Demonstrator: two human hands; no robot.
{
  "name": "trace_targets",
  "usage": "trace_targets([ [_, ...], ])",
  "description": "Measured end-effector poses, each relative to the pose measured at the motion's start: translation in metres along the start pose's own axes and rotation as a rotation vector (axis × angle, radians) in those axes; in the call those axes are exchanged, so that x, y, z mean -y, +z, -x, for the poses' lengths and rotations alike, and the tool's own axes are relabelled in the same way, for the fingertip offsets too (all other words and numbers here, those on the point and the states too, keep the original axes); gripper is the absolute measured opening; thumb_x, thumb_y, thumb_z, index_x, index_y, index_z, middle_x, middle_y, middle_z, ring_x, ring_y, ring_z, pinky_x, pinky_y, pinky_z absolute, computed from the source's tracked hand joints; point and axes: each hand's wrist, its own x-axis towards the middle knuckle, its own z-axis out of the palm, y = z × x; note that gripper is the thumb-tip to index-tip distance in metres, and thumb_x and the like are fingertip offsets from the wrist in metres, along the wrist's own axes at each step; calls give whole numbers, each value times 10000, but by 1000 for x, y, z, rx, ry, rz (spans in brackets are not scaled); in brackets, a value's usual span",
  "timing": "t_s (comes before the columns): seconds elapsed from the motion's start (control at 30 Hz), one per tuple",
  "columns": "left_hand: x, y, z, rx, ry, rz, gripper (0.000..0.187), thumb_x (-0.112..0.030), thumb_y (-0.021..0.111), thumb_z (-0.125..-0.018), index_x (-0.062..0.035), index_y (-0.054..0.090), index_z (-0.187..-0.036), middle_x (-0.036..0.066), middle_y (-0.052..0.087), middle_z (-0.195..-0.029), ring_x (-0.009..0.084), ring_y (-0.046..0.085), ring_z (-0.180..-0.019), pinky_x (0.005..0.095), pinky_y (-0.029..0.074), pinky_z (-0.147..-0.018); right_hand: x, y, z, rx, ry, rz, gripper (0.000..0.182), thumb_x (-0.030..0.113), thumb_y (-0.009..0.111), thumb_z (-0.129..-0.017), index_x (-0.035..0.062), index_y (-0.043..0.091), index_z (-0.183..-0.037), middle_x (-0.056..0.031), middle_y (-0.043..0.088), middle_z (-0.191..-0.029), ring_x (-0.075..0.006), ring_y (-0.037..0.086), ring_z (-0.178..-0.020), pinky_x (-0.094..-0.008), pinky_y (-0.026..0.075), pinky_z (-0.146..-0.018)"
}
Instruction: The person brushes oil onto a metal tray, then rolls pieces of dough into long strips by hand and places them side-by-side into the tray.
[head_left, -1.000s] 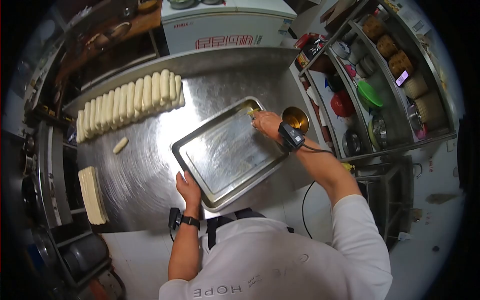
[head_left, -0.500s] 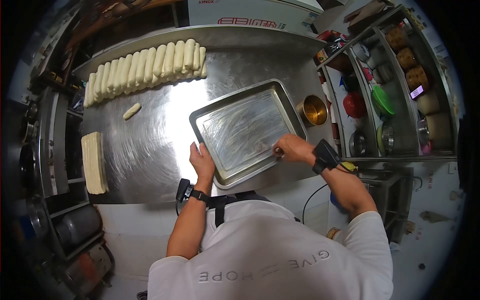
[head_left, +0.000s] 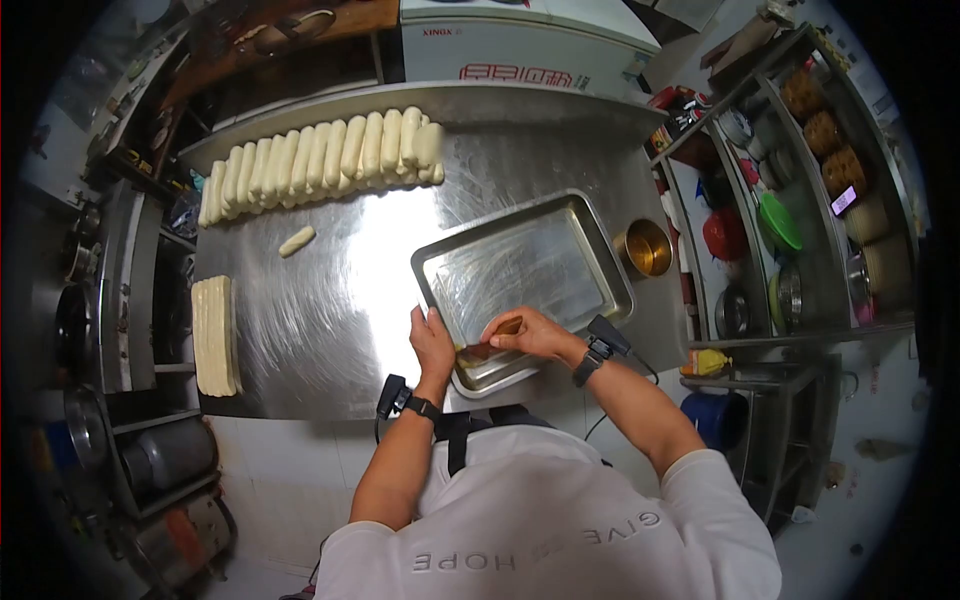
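tray on worktop, near edge overhanging toward the person | left hand grasps tray's near-left rim | right hand clenched on brush inside tray's near corner | risk: pressing that overhanging end could tip the greasy tray or slide it off

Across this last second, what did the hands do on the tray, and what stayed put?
The right hand, holding a brush, swept from the tray's far corner near the brass cup back to the near edge, close beside the left hand. The left hand kept its hold on the tray's near rim. The dough row, the single piece and the flat stack lie as before.
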Motion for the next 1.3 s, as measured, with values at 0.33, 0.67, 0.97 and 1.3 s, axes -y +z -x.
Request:
trace_targets([
  [0.33, 19, 7, -1, -39, -32, 65, 276, -166, 504, -1047, 93, 554, -1130, 210, 639, -836, 274, 586, -757, 421, 486, -730, -21, 7, -86, -585, -345, -481, 192, 36, 672, -946, 7, 720, -1129, -53, 738, -1032, -125, 668, -965, -269, 537, -875],
  [0.67, 16, 2, -4, 4, 9, -6, 359, -213, 505, -1060, 124, 528, -1183, 162, 608, -867, 219, 549, -771, 372, 468, -717, -62, -88, 40, -1060, -275, -489, 143, 71, 667, -986, -13, 708, -1094, -75, 720, -1023, -140, 708, -865, -248, 589, -813],
  [0.97, 32, 0, -9, 10, 50, -31, 261, -175, 483, -1064, 76, 548, -1095, 143, 592, -854, 200, 529, -773, 383, 449, -705, -77, -65, 100, -1015, -171, -663, 180, 98, 690, -973, -54, 674, -1067, -127, 704, -1025, -200, 734, -821, -287, 634, -771],
  [1.3, 56, -4, -17, -24, 67, -92, 261, -179, 498, -1052, 74, 557, -1080, 143, 604, -870, 211, 525, -775, 385, 457, -721, -63, -172, 166, -1309, -423, -831, 200, 102, 688, -965, -48, 659, -1094, -111, 697, -949, -192, 723, -779, -294, 630, -748],
])
